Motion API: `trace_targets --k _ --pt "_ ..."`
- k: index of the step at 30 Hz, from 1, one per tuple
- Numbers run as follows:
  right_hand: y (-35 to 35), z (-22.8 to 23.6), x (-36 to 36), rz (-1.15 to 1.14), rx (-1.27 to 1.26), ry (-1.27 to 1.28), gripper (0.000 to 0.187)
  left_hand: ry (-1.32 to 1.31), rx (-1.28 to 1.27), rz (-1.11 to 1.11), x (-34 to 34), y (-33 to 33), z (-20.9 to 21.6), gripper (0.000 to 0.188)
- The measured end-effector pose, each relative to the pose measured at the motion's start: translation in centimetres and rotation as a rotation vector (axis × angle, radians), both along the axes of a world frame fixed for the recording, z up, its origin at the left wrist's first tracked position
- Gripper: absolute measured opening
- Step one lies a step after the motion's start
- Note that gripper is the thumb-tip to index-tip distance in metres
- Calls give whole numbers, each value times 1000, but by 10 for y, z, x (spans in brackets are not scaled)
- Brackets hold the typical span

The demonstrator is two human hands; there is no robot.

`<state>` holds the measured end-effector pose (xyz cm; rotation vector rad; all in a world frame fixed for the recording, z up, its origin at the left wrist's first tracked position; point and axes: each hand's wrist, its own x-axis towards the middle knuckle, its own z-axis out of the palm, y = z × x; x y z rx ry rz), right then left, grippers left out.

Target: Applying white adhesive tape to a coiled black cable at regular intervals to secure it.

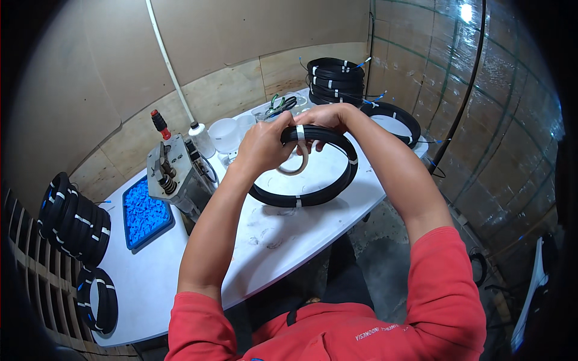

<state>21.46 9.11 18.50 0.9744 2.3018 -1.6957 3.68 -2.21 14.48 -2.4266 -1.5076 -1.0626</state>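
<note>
A coil of black cable [328, 197], bound with white tape bands, stands tilted up from the white table in front of me. My left hand [265, 143] is closed around its upper left part. Over the top of the coil reaches my right hand [327, 117], its fingers curled behind and under the cable bundle beside a white band. A cream-coloured tape roll [304, 163] hangs inside the ring just below both hands. Which fingers bear the roll is hidden.
Left of the coil stands a metal bench machine [174, 165] with a red-black handle, beside a blue tray [133, 245] of small blue parts. Stacked black coils [335, 81] stand at the back, with another coil [409, 123] nearby. More coils [75, 219] lean at the table's left edge.
</note>
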Motion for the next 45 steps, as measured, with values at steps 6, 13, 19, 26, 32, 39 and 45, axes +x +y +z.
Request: trace_targets --k 6,13,19,26,32,39,45 --pt "4 -8 2 -54 33 295 32 -14 34 22 8 -5 3 34" --pt "-8 16 -6 -287 198 407 33 -41 44 63 -3 -4 -2 31" --pt "-11 25 -8 -237 492 276 26 4 22 108 5 -1 -2 33" --pt "-15 26 -11 -259 624 352 24 16 29 162 8 -4 -3 29" --pt "8 3 -11 -110 664 59 18 52 85 212 14 -8 -2 29" --pt "33 -20 -11 8 123 -53 26 59 47 109 18 -17 3 34" --pt "29 -13 -17 -8 319 31 19 58 25 121 13 -18 3 36"
